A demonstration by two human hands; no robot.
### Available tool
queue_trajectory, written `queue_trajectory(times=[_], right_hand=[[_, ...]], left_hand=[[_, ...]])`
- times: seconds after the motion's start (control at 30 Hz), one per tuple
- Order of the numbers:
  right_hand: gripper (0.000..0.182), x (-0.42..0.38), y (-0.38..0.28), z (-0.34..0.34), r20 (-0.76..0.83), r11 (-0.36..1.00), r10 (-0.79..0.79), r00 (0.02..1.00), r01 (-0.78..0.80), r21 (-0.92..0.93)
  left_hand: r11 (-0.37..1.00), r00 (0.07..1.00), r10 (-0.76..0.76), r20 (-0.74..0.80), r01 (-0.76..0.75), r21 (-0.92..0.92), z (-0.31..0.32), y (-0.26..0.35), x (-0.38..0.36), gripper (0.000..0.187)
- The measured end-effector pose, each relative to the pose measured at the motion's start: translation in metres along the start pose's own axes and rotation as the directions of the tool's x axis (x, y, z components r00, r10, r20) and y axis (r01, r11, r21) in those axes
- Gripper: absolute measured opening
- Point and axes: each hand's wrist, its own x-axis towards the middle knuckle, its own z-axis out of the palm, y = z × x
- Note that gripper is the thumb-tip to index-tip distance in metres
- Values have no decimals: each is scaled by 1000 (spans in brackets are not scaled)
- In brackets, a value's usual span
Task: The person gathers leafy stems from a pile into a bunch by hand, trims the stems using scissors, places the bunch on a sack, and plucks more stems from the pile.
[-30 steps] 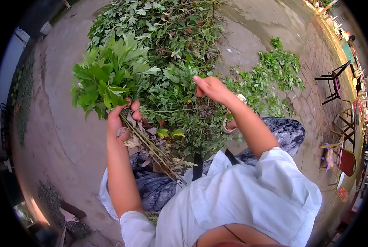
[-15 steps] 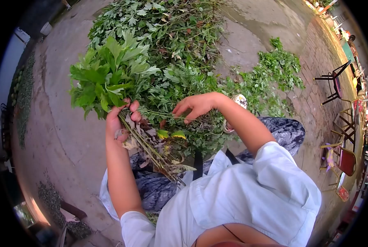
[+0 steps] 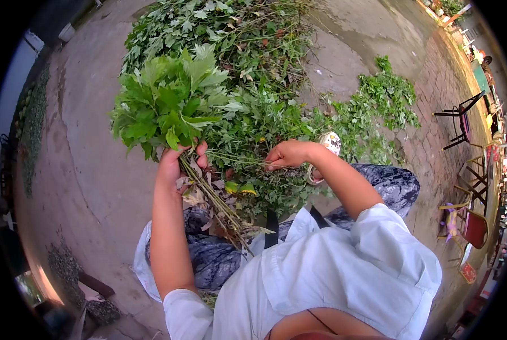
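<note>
A bunch of leafy green stems is gripped in my left hand, leaves up and to the left, stems slanting down toward my lap. Withered leaves cling along these stems. My right hand is closed, its fingers pinching thin stems that stretch across from the left hand. Beneath both hands lies the near part of a large heap of leafy cuttings. Yellow-green leaves show just below the thin stems.
Loose green leaves are scattered on the concrete ground at the right. A patterned shoe is beside my right wrist. Chairs stand at the far right. A white bucket is at the upper left.
My right hand has moved to the right and its fingers have closed on the thin stems. My left hand and the bunch have shifted slightly right.
</note>
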Motion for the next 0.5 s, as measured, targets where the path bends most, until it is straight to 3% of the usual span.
queue_trajectory(times=[0.07,0.1,0.17,0.2,0.23,0.3,0.37,0.43,0.47,0.5], right_hand=[[48,-22,-24,-4,-204,912,-47,978,-42,-409],[48,-27,-26,-6,-205,913,-46,978,-42,-407],[64,-36,-24,-13,-372,900,51,927,-204,-385],[66,-35,-13,-19,-439,957,-10,898,-118,-265],[66,-34,-10,-28,-439,957,-10,898,-119,-265],[60,-34,-12,-40,-595,987,-121,794,158,9],[53,-29,-25,-38,-575,975,-180,798,222,3],[44,-20,-41,-29,-270,967,-254,929,245,-65],[33,-10,-34,-18,-272,930,-330,904,262,-258],[33,-6,-30,-16,-273,930,-332,903,264,-257]], left_hand=[[1000,1000,-3,15,3,8,0,1,2,11],[999,999,-6,54,9,-51,-5,2,4,14],[994,996,-7,93,17,-112,-10,5,5,17],[993,995,-2,102,13,-114,-11,7,5,17],[993,994,4,111,9,-117,-11,8,5,16],[990,993,-3,121,20,-140,-8,8,4,15],[992,993,-17,113,31,-122,-7,8,4,14],[989,993,-23,117,39,-139,-7,7,4,14],[986,992,-27,121,46,-158,-7,7,4,14],[987,992,-27,120,45,-156,-7,8,3,14]])
